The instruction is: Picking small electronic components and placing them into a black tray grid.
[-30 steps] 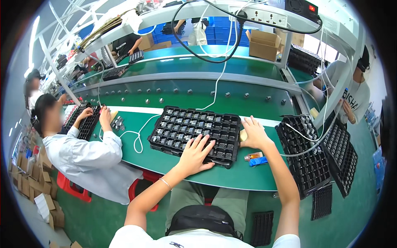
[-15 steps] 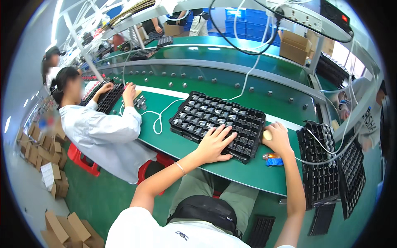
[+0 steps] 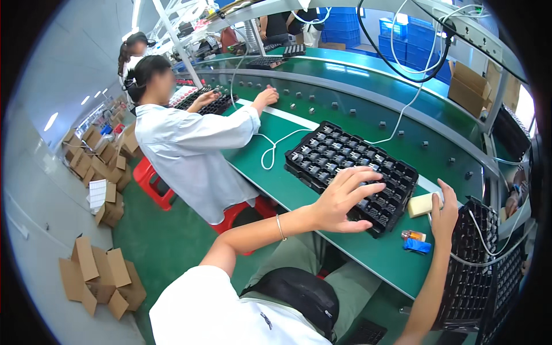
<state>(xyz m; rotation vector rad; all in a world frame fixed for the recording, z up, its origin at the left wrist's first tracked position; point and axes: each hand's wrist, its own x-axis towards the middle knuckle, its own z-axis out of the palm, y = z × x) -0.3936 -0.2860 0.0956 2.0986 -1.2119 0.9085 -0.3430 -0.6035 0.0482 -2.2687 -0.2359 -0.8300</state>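
A black compartment tray (image 3: 351, 172) lies tilted across the green bench. Small dark plug-like parts (image 3: 330, 150) with metal prongs sit in many of its pockets. My left hand (image 3: 345, 201) hovers over the tray's near right part, fingers spread, holding nothing. Beside the tray's right end rests a cream block (image 3: 422, 205), sponge-like in look. My right hand (image 3: 444, 215) is at the block's right end, fingers stretched out and thumb apart; whether it touches the block is hard to see. Nearer me lie a small orange-and-clear item (image 3: 413, 235) and a blue piece (image 3: 417, 246).
Small parts (image 3: 382, 124) stand spaced along the green line beyond the bench. A co-worker in a light shirt (image 3: 184, 138) sits at left with another black tray. More black trays (image 3: 468, 259) stack at right. A white cable (image 3: 270, 150) loops left of my tray.
My view has swung left. My left hand has lifted off the tray with fingers spread. My right hand has loosened from the cream block, showing more of it. The co-worker's arm reaches farther forward.
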